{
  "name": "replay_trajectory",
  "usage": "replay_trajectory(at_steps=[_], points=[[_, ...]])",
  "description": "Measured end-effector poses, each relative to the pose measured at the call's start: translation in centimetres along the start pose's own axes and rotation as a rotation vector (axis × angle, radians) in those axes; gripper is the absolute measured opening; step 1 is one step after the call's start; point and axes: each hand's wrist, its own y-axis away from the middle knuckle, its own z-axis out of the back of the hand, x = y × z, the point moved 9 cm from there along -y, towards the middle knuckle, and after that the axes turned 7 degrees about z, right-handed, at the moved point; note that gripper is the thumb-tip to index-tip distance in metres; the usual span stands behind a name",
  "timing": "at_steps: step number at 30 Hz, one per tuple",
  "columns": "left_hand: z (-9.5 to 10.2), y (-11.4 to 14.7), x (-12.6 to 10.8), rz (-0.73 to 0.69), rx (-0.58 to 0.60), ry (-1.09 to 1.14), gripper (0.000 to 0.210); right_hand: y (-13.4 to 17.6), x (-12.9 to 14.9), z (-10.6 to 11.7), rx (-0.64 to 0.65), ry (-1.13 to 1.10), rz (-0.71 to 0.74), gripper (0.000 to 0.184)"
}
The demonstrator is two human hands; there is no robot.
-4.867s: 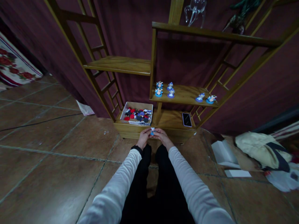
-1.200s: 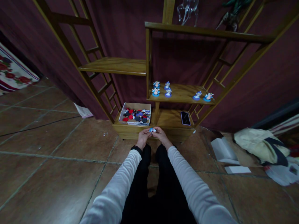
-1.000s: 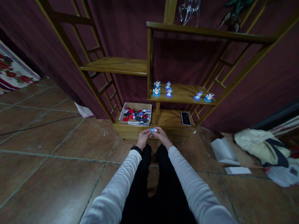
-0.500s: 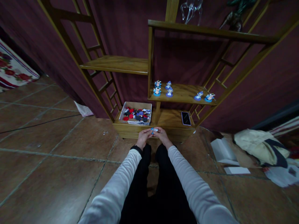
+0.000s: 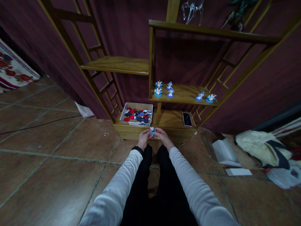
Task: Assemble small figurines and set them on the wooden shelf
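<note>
Between my two hands is a small figurine [image 5: 152,131] with a white upper part and a blue base, held upright in front of the lower cabinet. My left hand [image 5: 144,138] grips it from the left with closed fingers. From the other side my right hand [image 5: 162,135] pinches it too. Just beyond my hands, an open cardboard box [image 5: 122,116] holds many figurines with red, black and purple bases. On the middle shelf [image 5: 183,94] stand several figurines: a blue-based one [image 5: 158,92] at the left, a purple one [image 5: 170,93] beside it, another blue-based one [image 5: 211,98] at the right.
A phone [image 5: 187,119] lies on the lower board, right of the box. Glass and dark ornaments stand on the top shelf [image 5: 211,33]. White packaging [image 5: 224,153] and a beige cloth bag [image 5: 262,146] are on the floor at right. A cable [image 5: 42,125] crosses the floor at left.
The figurine has been turned in my fingers from lying sideways to upright, its base now downward. My arms have hardly moved, and the shelf and box look the same.
</note>
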Motion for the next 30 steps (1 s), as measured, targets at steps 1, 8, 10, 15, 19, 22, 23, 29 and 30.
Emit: replay_trajectory(at_steps=[1,8,10,15,19,22,23,29,30], points=[[0.0,0.0,0.0,0.001,0.005,0.003,0.022,0.0,0.0,0.2,-0.016,-0.004,0.000,0.040],[-0.3,0.0,0.1,0.013,0.044,0.008,0.017,-0.3,-1.0,0.6,-0.038,-0.027,-0.045,0.039],[-0.3,0.1,0.1,0.017,0.046,0.010,0.016,-0.4,-1.2,0.7,-0.030,-0.038,-0.041,0.039],[-0.6,0.2,0.1,0.034,0.083,-0.003,0.024,-0.8,-1.5,0.8,0.000,-0.071,-0.024,0.039],[-1.4,0.4,0.0,0.029,0.140,-0.047,0.037,-0.9,-1.6,0.6,0.036,-0.086,-0.021,0.040],[-1.5,0.4,-0.2,0.011,0.133,-0.065,0.048,-0.7,-1.3,0.4,0.061,-0.083,-0.006,0.039],[-1.4,0.5,-0.2,0.004,0.127,-0.069,0.051,-0.7,-1.1,0.3,0.066,-0.082,-0.002,0.039],[-1.7,0.5,-0.4,-0.044,0.149,-0.121,0.060,-0.3,-0.7,0.2,0.050,-0.088,-0.036,0.034],[-1.7,0.5,-0.4,-0.057,0.149,-0.135,0.061,-0.3,-0.7,0.2,0.042,-0.087,-0.038,0.033]])
